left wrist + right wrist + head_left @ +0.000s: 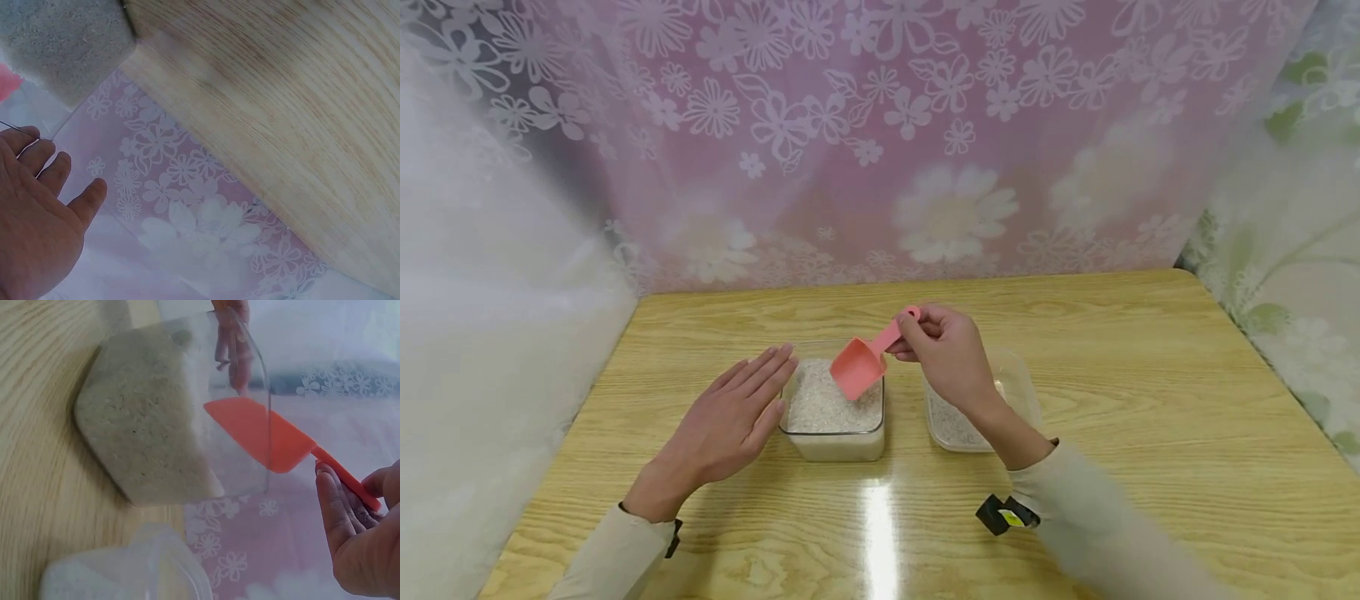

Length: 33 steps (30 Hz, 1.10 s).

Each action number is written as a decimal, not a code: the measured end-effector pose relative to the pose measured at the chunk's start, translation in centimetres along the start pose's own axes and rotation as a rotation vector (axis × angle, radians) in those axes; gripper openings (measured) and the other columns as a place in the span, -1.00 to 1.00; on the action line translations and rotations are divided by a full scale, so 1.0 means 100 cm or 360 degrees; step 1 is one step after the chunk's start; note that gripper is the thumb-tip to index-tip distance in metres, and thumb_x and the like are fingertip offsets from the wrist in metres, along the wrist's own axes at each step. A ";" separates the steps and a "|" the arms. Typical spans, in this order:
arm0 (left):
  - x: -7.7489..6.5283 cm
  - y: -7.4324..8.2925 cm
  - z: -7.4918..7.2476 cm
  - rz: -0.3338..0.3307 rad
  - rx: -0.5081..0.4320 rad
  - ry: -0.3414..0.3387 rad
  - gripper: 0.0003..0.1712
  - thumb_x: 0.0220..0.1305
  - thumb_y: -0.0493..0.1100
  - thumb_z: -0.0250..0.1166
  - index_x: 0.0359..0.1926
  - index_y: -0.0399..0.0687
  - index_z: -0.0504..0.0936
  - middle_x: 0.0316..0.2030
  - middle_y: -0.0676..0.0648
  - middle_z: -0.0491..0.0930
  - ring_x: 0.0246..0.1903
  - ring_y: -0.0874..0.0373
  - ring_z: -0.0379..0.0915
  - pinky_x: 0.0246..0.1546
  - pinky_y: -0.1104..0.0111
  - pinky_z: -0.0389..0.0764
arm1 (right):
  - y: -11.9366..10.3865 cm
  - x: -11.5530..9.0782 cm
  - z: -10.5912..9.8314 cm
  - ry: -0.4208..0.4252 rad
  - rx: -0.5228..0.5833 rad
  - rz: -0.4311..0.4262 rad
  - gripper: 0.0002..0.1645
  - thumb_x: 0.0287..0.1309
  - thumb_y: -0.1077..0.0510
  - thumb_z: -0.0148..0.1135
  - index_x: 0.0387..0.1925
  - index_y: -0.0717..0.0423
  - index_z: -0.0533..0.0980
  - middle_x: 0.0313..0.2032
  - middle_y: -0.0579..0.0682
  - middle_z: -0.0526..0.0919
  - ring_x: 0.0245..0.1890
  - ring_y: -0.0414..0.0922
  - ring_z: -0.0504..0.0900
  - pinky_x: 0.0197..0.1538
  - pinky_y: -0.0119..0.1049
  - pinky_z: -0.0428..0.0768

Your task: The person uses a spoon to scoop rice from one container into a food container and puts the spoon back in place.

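A pink square scoop (pixel 856 368) hangs tilted over a clear container (pixel 838 450) of white rice (pixel 818 407). My right hand (pixel 953 360) pinches its handle between thumb and fingers. No rice shows in the scoop's bowl. In the right wrist view, the scoop (pixel 256 434) has its front edge inside the container's rim, close to the rice surface (pixel 144 419). My left hand (pixel 722 423) lies along the container's left side with fingers straight, the fingertips at the rim. From the left wrist, the left hand's (pixel 37 212) fingers show extended beside that edge.
Right of the rice container stands a second clear plastic box (pixel 1024 387) with a little rice at its bottom, partly hidden beneath my right forearm. Both sit on a wood-grain table (pixel 1120 400). A pink flowered curtain (pixel 850 192) hangs behind the table, with pale sheets at either side.
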State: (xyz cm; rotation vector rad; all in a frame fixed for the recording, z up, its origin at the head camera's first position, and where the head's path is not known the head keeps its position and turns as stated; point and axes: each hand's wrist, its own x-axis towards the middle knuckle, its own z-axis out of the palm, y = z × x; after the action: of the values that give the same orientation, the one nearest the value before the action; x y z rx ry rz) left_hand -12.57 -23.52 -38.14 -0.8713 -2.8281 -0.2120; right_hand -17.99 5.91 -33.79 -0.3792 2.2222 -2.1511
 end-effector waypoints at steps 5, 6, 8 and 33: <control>0.000 0.001 0.000 0.0005 -0.0008 0.0006 -0.35 0.48 0.04 -0.10 0.48 -0.07 0.09 0.46 -0.02 0.01 0.43 0.10 -0.13 0.38 0.14 -0.04 | 0.007 -0.005 0.013 -0.0077 -0.0162 0.0016 -0.77 0.33 0.16 0.15 -0.29 0.29 0.56 -0.42 0.12 0.68 -0.40 -0.01 0.70 -0.28 -0.24 0.68; 0.000 0.001 0.000 0.0005 -0.0009 0.0006 -0.35 0.48 0.03 -0.08 0.48 -0.07 0.09 0.46 -0.02 0.01 0.43 0.10 -0.13 0.38 0.14 -0.04 | 0.009 -0.006 0.015 -0.0090 -0.0177 0.0034 -0.78 0.33 0.16 0.14 -0.30 0.28 0.56 -0.42 0.11 0.68 -0.40 -0.02 0.70 -0.28 -0.25 0.68; 0.000 0.002 0.001 0.0004 -0.0010 0.0005 -0.34 0.47 0.02 -0.06 0.48 -0.07 0.08 0.46 -0.02 0.00 0.43 0.10 -0.14 0.39 0.15 -0.05 | 0.011 -0.008 0.018 -0.0108 -0.0169 0.0093 -0.77 0.34 0.17 0.14 -0.34 0.28 0.55 -0.44 0.10 0.68 -0.41 -0.03 0.70 -0.28 -0.22 0.69; -0.001 -0.001 0.001 0.0000 -0.0012 -0.0003 -0.34 0.48 0.04 -0.08 0.49 -0.06 0.05 0.46 -0.01 -0.03 0.43 0.10 -0.15 0.38 0.14 -0.04 | 0.014 -0.005 0.019 -0.0184 0.0121 0.0481 -0.76 0.37 0.21 0.08 -0.20 0.37 0.52 -0.39 0.22 0.67 -0.36 0.01 0.72 -0.23 -0.20 0.68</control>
State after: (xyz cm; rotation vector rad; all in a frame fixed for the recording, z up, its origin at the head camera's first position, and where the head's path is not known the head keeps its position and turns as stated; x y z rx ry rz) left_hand -12.55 -23.61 -38.25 -0.8737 -2.8310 -0.2223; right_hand -17.38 4.15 -35.31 -0.1483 1.9823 -1.9945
